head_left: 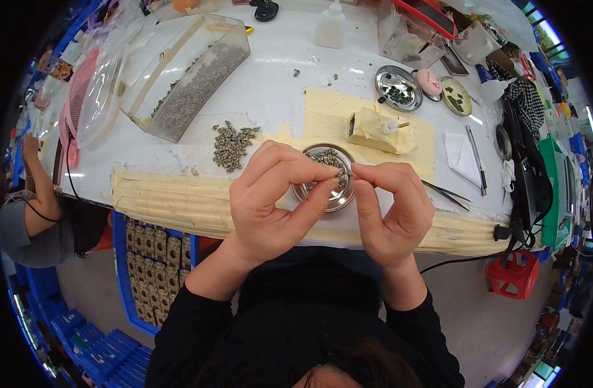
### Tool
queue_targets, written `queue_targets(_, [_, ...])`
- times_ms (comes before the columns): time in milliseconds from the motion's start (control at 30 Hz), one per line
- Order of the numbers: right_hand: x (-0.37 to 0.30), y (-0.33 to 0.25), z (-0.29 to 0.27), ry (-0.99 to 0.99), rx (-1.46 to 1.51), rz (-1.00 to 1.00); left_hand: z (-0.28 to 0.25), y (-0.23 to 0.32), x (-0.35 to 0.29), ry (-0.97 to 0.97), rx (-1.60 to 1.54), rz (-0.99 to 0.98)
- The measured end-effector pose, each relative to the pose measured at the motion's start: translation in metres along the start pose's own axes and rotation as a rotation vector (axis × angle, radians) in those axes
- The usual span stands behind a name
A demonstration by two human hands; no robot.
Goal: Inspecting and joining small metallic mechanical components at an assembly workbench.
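Note:
Over a round metal dish (340, 202) my two hands meet, fingertips almost touching. My left hand (270, 191) pinches thumb against forefinger, with a tiny dark piece showing at the tips, too small to name. My right hand (395, 207) is closed in a similar pinch; whatever it holds is hidden or too small to make out. Many small grey-green pieces (324, 157) lie in the dish below. A loose pile of similar small pieces (231, 145) is on the table to the left of my left hand.
A clear box (202, 81) of grey pieces lies back left. Beyond the dish sits a tape-covered block (374, 131) with a small stick. To the right are tweezers (448, 195), a pen-like tool (476, 160) and a dish of dark green bits (398, 88). Another person's arm (41, 187) is at far left.

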State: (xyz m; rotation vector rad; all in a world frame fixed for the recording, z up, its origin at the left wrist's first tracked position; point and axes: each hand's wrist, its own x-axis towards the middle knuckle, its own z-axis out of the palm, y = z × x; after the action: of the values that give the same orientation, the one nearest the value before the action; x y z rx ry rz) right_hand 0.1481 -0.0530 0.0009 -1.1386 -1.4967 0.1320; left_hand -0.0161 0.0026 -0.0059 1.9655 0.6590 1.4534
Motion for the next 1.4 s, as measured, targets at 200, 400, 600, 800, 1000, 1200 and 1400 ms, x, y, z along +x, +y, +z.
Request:
queue_targets(200, [0.022, 0.006, -0.031, 0.187, -0.258, 0.018, 0.000, 0.000, 0.001, -0.010, -0.020, -0.004])
queue_targets(400, [0.042, 0.025, -0.039, 0.004, -0.499, 0.025, 0.004, 0.001, 0.000, 0.009, -0.071, -0.056])
queue_targets(600, [0.040, 0.030, -0.035, -0.022, -0.471, 0.048, 0.002, 0.000, 0.000, 0.009, -0.120, -0.083])
queue_targets(800, [0.033, 0.010, -0.033, 0.188, -0.467, -0.213, 0.001, 0.000, -0.001, 0.015, -0.138, -0.110])
queue_targets(1000, [0.016, 0.005, -0.013, 0.123, -0.126, -0.104, 0.002, 0.002, 0.000, 0.009, -0.130, -0.126])
queue_targets(1200, [0.015, 0.009, -0.004, 0.112, -0.093, -0.079, -0.002, 0.004, -0.001, -0.069, -0.116, -0.151])
queue_targets(1400, [0.016, 0.009, -0.003, 0.105, -0.082, -0.074, -0.002, 0.005, -0.001, -0.070, -0.109, -0.144])
